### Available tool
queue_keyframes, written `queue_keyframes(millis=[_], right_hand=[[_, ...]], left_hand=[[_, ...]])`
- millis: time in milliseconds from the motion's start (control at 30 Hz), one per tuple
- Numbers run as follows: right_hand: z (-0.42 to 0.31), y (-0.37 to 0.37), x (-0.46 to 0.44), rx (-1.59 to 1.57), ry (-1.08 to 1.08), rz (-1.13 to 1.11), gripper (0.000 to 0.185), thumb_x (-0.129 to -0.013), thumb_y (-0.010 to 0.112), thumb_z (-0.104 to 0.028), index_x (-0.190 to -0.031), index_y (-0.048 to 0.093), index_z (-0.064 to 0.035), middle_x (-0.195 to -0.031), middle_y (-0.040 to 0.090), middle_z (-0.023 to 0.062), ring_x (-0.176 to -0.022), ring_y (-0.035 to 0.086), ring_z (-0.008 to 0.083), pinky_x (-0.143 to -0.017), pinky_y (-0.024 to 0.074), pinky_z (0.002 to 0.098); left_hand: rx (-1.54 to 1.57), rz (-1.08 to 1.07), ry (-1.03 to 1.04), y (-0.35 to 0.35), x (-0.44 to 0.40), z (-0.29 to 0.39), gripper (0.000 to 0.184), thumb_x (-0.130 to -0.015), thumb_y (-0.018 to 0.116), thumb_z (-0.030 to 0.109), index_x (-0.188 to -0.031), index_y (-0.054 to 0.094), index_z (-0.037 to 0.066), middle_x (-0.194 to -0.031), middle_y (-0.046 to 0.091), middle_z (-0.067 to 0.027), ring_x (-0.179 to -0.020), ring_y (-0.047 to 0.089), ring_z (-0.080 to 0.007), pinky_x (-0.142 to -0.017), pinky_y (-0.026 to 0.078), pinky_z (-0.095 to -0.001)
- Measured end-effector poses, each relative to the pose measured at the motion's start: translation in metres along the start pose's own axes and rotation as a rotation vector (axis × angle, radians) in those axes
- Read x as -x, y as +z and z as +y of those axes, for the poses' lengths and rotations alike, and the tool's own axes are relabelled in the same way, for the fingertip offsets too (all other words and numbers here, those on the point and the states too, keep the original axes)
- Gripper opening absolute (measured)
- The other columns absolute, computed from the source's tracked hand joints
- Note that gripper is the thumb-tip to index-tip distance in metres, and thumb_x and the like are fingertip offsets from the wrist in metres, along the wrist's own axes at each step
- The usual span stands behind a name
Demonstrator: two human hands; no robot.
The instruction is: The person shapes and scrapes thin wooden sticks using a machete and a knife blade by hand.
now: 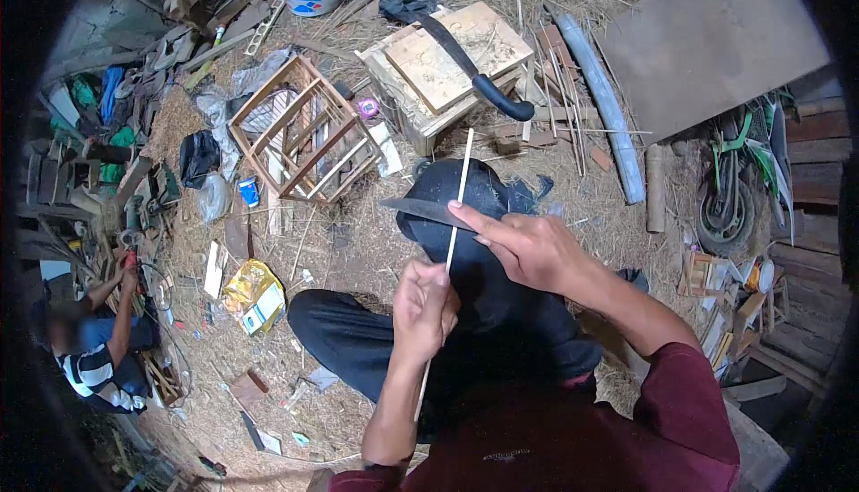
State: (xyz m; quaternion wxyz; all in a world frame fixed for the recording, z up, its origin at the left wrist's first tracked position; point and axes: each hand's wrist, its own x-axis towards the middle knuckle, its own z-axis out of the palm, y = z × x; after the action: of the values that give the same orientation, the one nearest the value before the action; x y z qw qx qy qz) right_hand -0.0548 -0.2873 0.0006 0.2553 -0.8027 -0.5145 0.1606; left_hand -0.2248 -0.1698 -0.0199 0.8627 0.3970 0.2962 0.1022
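Observation:
My left hand [424, 311] is closed around a thin pale wooden stick [463, 170], which runs up past my knee and down along my forearm. In my right hand [537, 250] is a knife [420, 209], its dark blade pointing left across the stick. The right index finger lies stretched along the blade near where it meets the stick. The knife's handle is hidden inside my right palm. Below the blade is my dark-trousered knee.
Ahead stands a wooden block table [456, 54] with a black-handled machete [474, 72] on it. A wooden frame [304, 134] sits to its left. A grey pipe [601, 103] and a large board [707, 36] lie right. At far left, another person [98, 340] holds a red tool.

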Motion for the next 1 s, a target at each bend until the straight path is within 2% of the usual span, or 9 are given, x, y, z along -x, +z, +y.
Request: queue_keyframes(millis=[267,367,500,600,700,767,867,967,1000], right_hand=[[0.005,-0.001,0.0,-0.088,0.041,0.068,0.053,-0.096,0.056,-0.022,-0.147,0.044,-0.0316,-0.068,0.062,0.0178,-0.061,0.063,0.04,-0.056,0.0507,0.0484],[-0.005,-0.009,0.0,-0.134,0.094,0.061,0.055,-0.092,0.058,-0.006,-0.145,0.047,-0.0177,-0.085,0.068,0.0206,-0.072,0.067,0.0384,-0.062,0.0529,0.0434],[-0.011,-0.007,0.001,-0.17,0.159,0.116,0.053,-0.094,0.053,-0.006,-0.146,0.045,-0.0168,-0.088,0.069,0.0214,-0.075,0.068,0.0387,-0.067,0.055,0.0431],[-0.003,-0.018,-0.008,-0.133,0.473,-0.043,0.049,-0.098,0.048,-0.009,-0.146,0.044,-0.0144,-0.092,0.069,0.0232,-0.079,0.069,0.0397,-0.07,0.0562,0.0436],[0.074,-0.005,-0.005,-0.309,0.505,0.251,0.049,-0.103,0.044,-0.02,-0.15,0.036,-0.0068,-0.072,0.065,0.0148,-0.061,0.06,0.0224,-0.057,0.0486,0.0404],[0.083,0.001,-0.016,-0.4,0.353,0.418,0.049,-0.104,0.043,-0.023,-0.15,0.037,-0.0059,-0.081,0.069,0.0157,-0.06,0.057,0.019,-0.059,0.049,0.0372],[0.044,-0.016,-0.005,-0.547,0.409,0.319,0.048,-0.105,0.043,-0.025,-0.149,0.039,-0.005,-0.104,0.07,0.0192,-0.069,0.062,0.0172,-0.068,0.0517,0.0343],[0.017,-0.03,-0.005,-0.405,0.03,0.359,0.048,-0.104,0.044,-0.027,-0.147,0.042,-0.0063,-0.125,0.065,0.0207,-0.083,0.072,0.024,-0.076,0.0551,0.0353],[0.018,-0.026,-0.004,-0.341,-0.058,0.304,0.046,-0.103,0.046,-0.027,-0.147,0.044,-0.0113,-0.12,0.066,0.0205,-0.081,0.071,0.0274,-0.074,0.0555,0.0374]], left_hand=[[-0.028,0.022,-0.002,-0.01,0.05,-0.007,0.01,-0.104,0.05,0.014,-0.106,0.042,0.009,-0.054,0.04,0.0018,-0.041,0.032,-0.0049,-0.038,0.023,-0.0219],[0.021,0.013,-0.072,-0.014,0.066,0.0,0.012,-0.103,0.052,0.013,-0.109,0.042,0.009,-0.053,0.04,0.0008,-0.038,0.029,-0.0043,-0.034,0.022,-0.0212],[0.014,0.001,-0.134,-0.014,0.066,0.004,0.013,-0.101,0.052,0.012,-0.11,0.042,0.011,-0.051,0.037,0.0013,-0.031,0.027,-0.0059,-0.028,0.022,-0.0215],[0.019,-0.002,-0.137,-0.012,0.077,0.006,0.013,-0.101,0.053,0.01,-0.109,0.042,0.01,-0.05,0.037,0.0011,-0.033,0.027,-0.0051,-0.03,0.02,-0.0214],[-0.005,0.046,-0.037,-0.033,0.09,0.006,0.016,-0.1,0.053,0.011,-0.111,0.042,0.009,-0.048,0.041,-0.001,-0.03,0.03,-0.0074,-0.029,0.021,-0.0213],[-0.001,0.147,0.081,-0.042,0.077,0.008,0.018,-0.101,0.053,0.011,-0.114,0.042,0.008,-0.047,0.041,-0.0021,-0.031,0.034,-0.0082,-0.029,0.024,-0.021],[-0.206,0.08,0.122,-0.011,0.031,0.018,0.017,-0.103,0.047,0.014,-0.119,0.045,0.008,-0.058,0.053,-0.0079,-0.036,0.038,-0.0081,-0.034,0.027,-0.0196],[-0.229,0.046,0.074,0.029,-0.005,0.019,0.016,-0.103,0.048,0.013,-0.117,0.045,0.006,-0.062,0.056,-0.0081,-0.038,0.041,-0.0086,-0.037,0.032,-0.0217],[-0.281,0.053,0.054,0.041,-0.013,0.023,0.015,-0.103,0.049,0.013,-0.115,0.046,0.005,-0.062,0.056,-0.0071,-0.04,0.043,-0.0084,-0.039,0.034,-0.0223]])
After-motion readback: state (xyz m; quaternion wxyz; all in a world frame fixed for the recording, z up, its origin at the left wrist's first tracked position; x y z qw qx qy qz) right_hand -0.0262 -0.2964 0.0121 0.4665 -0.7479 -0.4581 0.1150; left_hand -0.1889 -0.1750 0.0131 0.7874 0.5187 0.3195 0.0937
